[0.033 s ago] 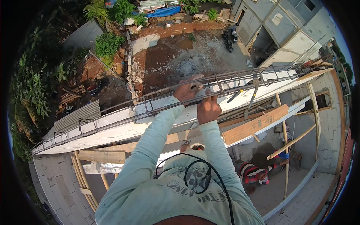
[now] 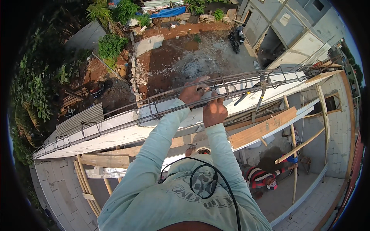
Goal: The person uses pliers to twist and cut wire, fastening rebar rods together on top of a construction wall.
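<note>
A long rebar cage (image 2: 169,111) of thin steel bars and square stirrups lies along the top of a white wall beam (image 2: 127,135). My left hand (image 2: 189,94) is closed at the cage, its fingers over the far bar and its thumb inside. Close on its right, my right hand (image 2: 215,113) is closed against the near bar with the index finger raised. What its fingertips pinch is too small to make out. Farther right, pincers (image 2: 263,81) with black-and-yellow handles rest on the cage, handles spread toward me.
Below on the near side, wooden planks (image 2: 266,127) and bamboo poles (image 2: 295,154) span a room where a person in a striped shirt (image 2: 258,177) bends. Beyond the wall, rubble-strewn ground (image 2: 185,57) lies well below. A black cable (image 2: 227,181) hangs over my chest.
</note>
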Demonstrator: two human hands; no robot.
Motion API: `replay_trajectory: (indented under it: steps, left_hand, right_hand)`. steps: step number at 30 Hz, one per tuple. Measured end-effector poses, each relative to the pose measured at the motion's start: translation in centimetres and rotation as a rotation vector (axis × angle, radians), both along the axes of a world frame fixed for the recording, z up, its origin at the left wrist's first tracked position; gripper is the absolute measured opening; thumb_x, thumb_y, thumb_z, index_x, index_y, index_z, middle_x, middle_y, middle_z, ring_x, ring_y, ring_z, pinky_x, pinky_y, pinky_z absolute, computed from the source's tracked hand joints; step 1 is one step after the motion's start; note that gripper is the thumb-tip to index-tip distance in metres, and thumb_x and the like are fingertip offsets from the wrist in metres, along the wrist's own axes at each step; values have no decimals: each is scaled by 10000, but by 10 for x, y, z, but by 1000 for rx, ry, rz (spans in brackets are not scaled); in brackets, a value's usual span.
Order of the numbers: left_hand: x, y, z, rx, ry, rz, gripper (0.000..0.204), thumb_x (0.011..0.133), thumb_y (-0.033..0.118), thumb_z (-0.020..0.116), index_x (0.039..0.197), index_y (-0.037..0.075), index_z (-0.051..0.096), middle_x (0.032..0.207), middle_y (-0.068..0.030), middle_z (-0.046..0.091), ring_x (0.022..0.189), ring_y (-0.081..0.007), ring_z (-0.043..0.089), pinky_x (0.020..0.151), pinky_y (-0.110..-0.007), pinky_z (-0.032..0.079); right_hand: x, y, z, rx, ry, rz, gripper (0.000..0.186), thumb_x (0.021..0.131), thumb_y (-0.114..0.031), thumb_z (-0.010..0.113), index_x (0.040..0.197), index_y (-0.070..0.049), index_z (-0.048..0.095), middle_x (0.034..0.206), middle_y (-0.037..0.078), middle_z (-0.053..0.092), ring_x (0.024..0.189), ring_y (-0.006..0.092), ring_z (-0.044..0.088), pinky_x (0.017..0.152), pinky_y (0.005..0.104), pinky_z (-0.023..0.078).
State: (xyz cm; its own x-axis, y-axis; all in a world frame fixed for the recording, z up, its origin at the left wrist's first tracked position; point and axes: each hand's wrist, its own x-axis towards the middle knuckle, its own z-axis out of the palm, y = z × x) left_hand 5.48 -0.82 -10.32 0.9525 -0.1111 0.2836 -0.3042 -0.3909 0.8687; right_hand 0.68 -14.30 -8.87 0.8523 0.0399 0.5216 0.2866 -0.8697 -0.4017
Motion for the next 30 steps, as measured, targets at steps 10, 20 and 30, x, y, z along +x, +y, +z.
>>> replay_trajectory:
  steps: [10, 20, 30]
  left_hand:
    - [1, -1, 0, 21, 72, 7, 527, 861, 23, 635, 1349, 83, 444, 1001, -95, 707, 1001, -153, 639, 908, -321, 475]
    - [3, 1, -2, 0, 75, -18, 542, 841, 88, 689, 1334, 85, 464, 1001, -71, 717, 975, -165, 666, 893, -313, 494]
    - [3, -2, 2, -10, 31, 40, 307, 814, 54, 678, 1119, 44, 643, 989, -95, 703, 895, -169, 679, 824, -297, 522]
  right_hand:
    - [0, -8, 10, -117, 21, 123, 55, 703, -88, 616, 738, -52, 593, 649, 162, 606, 560, 372, 618, 515, 463, 500]
    - [5, -15, -4, -36, -280, 298, 144, 593, -21, 662, 690, -74, 568, 648, 119, 564, 552, 311, 567, 496, 420, 477]
    - [1, -7, 3, 138, -86, 359, 94, 723, -32, 667, 794, -5, 612, 724, 172, 615, 624, 370, 610, 557, 433, 507]
